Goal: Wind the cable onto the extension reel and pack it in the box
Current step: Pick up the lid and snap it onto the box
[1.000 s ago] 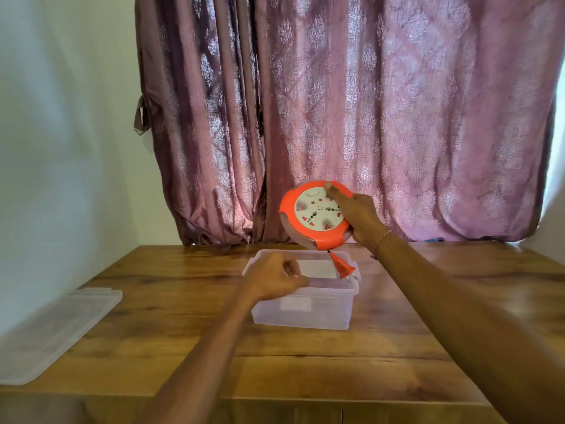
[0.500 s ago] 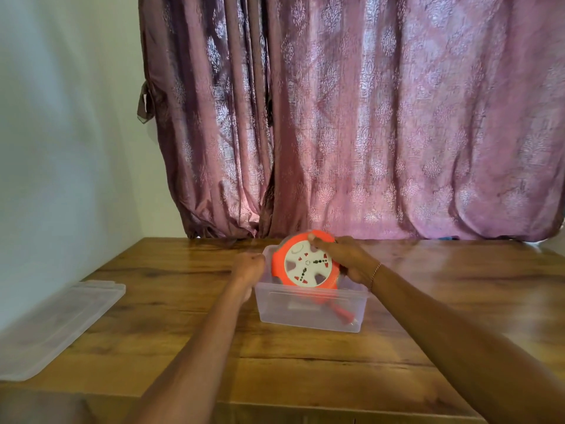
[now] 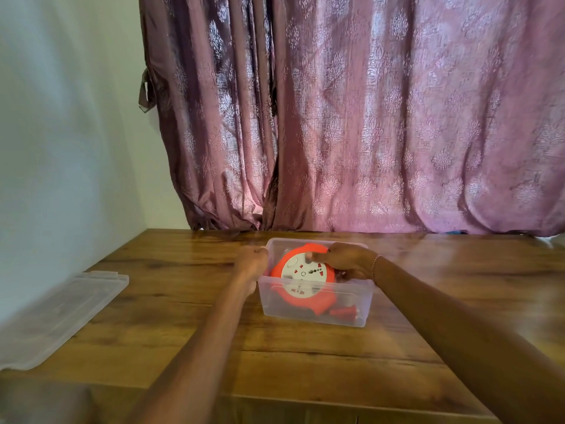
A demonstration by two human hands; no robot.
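Note:
An orange extension reel [image 3: 301, 281] with a white socket face lies tilted inside a clear plastic box [image 3: 351, 316] at the middle of the wooden table. Its orange plug [image 3: 347, 310] rests on the box floor at the front right. My right hand [image 3: 344, 260] reaches over the box's right side and grips the reel's top edge, thumb on the white face. My left hand [image 3: 250, 264] holds the box's left rim with curled fingers.
The box's clear lid [image 3: 61, 313] lies flat on the table at the far left, near the wall. A purple patterned curtain [image 3: 367, 117] hangs behind the table's back edge. The table's front edge [image 3: 275, 399] runs close below my arms.
My right hand has lowered the reel from above the box down into it, and the plug now lies on the box floor. My left hand moved onto the box's left rim.

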